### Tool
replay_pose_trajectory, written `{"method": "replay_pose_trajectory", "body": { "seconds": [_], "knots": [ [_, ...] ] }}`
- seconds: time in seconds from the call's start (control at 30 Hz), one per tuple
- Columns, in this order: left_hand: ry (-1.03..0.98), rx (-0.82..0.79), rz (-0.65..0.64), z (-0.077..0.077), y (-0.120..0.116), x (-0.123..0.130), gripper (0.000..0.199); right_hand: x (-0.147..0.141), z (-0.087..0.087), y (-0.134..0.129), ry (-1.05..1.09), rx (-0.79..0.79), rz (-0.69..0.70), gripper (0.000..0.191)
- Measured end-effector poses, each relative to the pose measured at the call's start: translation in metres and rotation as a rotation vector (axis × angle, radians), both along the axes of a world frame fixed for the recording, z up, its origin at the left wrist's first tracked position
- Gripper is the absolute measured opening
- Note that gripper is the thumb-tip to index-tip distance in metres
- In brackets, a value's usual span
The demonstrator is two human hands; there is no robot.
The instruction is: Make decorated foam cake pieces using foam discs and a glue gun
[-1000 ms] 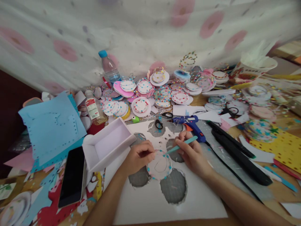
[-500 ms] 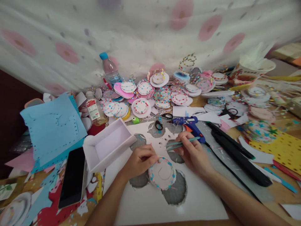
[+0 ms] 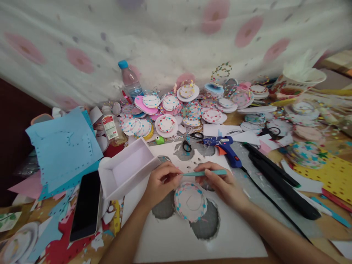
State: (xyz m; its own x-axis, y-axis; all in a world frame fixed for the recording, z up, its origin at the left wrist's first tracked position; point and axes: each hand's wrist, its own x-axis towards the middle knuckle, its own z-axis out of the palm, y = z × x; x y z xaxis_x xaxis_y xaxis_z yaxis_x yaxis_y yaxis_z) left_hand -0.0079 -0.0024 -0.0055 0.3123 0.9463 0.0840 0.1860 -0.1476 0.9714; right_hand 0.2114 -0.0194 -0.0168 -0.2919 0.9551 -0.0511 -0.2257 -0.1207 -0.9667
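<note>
My right hand [image 3: 221,182] is closed round a pair of teal tweezers [image 3: 205,172], held level with the tips pointing left. My left hand [image 3: 162,181] has its fingers pinched together at the tweezer tips; whether it grips the tips or something tiny there is too small to tell. Just below both hands lies a round white paper disc [image 3: 190,202], ringed with a string of blue and pink dots. It rests on a white board [image 3: 167,244] that has several ragged round holes.
Behind the board are a blue glue gun [image 3: 224,145], small black scissors [image 3: 186,146] and many decorated paper discs [image 3: 166,124]. To the left stand a white open box [image 3: 129,168] and a black phone [image 3: 85,207]. A black long-handled tool [image 3: 283,187] lies at right, a water bottle [image 3: 130,80] behind.
The tweezers have closed and swung level toward the left hand. My left hand has lifted off the disc's edge and met the tips; the right hand has moved slightly down.
</note>
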Motion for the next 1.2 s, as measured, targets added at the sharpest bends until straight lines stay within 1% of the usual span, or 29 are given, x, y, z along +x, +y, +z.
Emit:
{"method": "replay_pose_trajectory", "body": {
  "seconds": [0.17,0.27,0.33,0.4,0.47,0.53,0.6,0.67,0.77,0.87,0.93,0.97,1.03,1.07,1.1,1.13,1.2],
  "knots": [
    [0.055,0.031,0.040,0.002,-0.001,0.005,0.013,0.000,0.008,-0.005,-0.151,0.115,-0.066,0.022],
    [0.106,0.093,0.101,0.001,0.000,0.006,0.013,-0.002,0.011,-0.010,-0.210,0.252,-0.105,0.021],
    [0.150,0.138,0.171,0.000,0.001,0.005,0.013,-0.001,0.011,-0.012,-0.190,0.349,-0.176,0.019],
    [0.168,0.157,0.225,-0.001,0.002,0.004,0.012,0.000,0.008,-0.012,-0.155,0.379,-0.286,0.019],
    [0.150,0.149,0.226,0.000,0.002,0.004,0.013,0.002,0.004,-0.009,-0.131,0.319,-0.392,0.019],
    [0.126,0.141,0.186,0.002,0.001,0.006,0.015,0.001,0.000,-0.004,-0.103,0.200,-0.452,0.021],
    [0.116,0.141,0.146,0.007,-0.001,0.008,0.019,0.000,-0.002,0.002,-0.026,0.071,-0.480,0.024],
    [0.118,0.140,0.142,0.013,-0.005,0.009,0.023,-0.002,-0.001,0.008,0.082,-0.028,-0.494,0.026],
    [0.178,0.158,0.166,0.025,-0.016,0.005,0.028,-0.004,0.004,0.013,0.181,-0.068,-0.492,0.029],
    [0.328,0.238,0.191,0.037,-0.036,-0.005,0.032,-0.004,0.007,0.015,0.215,-0.047,-0.477,0.035],
    [0.441,0.346,0.244,0.043,-0.049,-0.016,0.032,-0.003,0.007,0.016,0.235,-0.043,-0.459,0.042],
    [0.519,0.415,0.295,0.044,-0.054,-0.023,0.028,-0.003,0.006,0.016,0.243,-0.045,-0.448,0.044],
    [0.753,0.546,0.446,0.045,-0.059,-0.039,0.009,-0.002,0.002,0.017,0.254,-0.051,-0.421,0.046],
    [0.898,0.577,0.517,0.044,-0.059,-0.047,0.016,-0.001,0.001,0.017,0.258,-0.052,-0.409,0.046],
    [1.025,0.579,0.553,0.042,-0.058,-0.056,0.027,-0.001,-0.002,0.017,0.260,-0.051,-0.399,0.046],
    [1.118,0.557,0.543,0.039,-0.056,-0.064,0.032,0.000,-0.004,0.017,0.261,-0.047,-0.392,0.046],
    [1.204,0.504,0.461,0.035,-0.053,-0.074,0.028,0.000,-0.008,0.017,0.259,-0.035,-0.382,0.046]
  ]
}}
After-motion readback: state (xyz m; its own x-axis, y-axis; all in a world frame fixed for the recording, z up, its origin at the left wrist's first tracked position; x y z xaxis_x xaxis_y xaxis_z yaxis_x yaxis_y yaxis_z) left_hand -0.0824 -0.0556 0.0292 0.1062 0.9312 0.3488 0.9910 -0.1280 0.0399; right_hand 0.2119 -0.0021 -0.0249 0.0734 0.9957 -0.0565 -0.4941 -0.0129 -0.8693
